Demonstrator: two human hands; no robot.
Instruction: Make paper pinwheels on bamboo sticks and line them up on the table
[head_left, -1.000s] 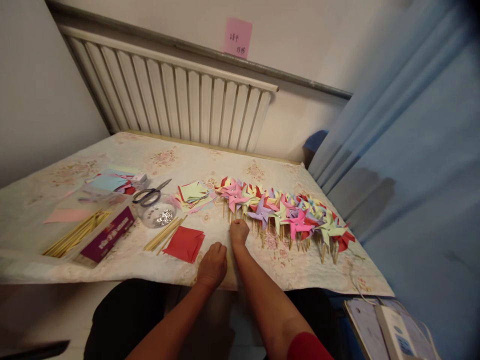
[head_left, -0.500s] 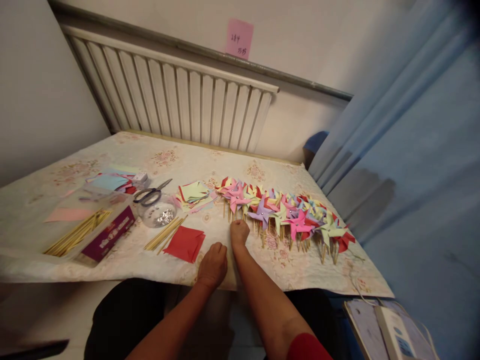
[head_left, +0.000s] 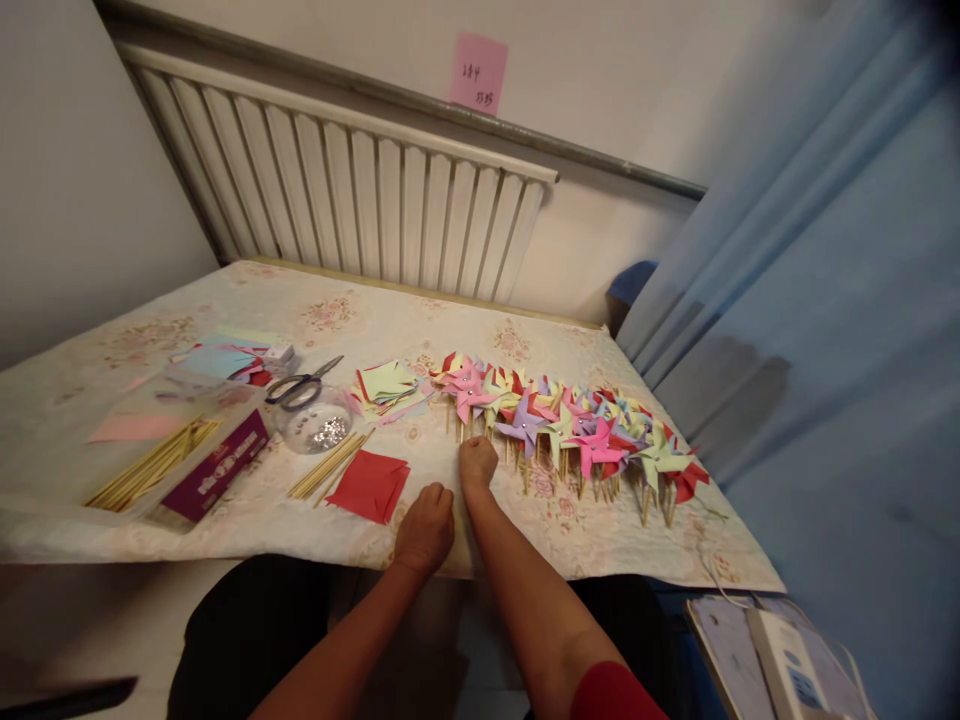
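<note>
My right hand (head_left: 478, 465) rests as a closed fist on the tablecloth, just below the pink pinwheel (head_left: 469, 392) at the left end of a row of paper pinwheels on sticks (head_left: 577, 425). Its fingers are curled at the stick ends; what they grip is hidden. My left hand (head_left: 426, 527) lies knuckles-up near the table's front edge, fingers curled under, right of a folded red paper square (head_left: 369, 485).
Loose wooden sticks (head_left: 330, 464), a clear dish of silver pins (head_left: 315, 428), scissors (head_left: 300, 385), cut coloured papers (head_left: 386, 385) and a purple box with sticks (head_left: 214, 470) lie left. A radiator (head_left: 352, 195) stands behind; a blue curtain (head_left: 825, 300) hangs right.
</note>
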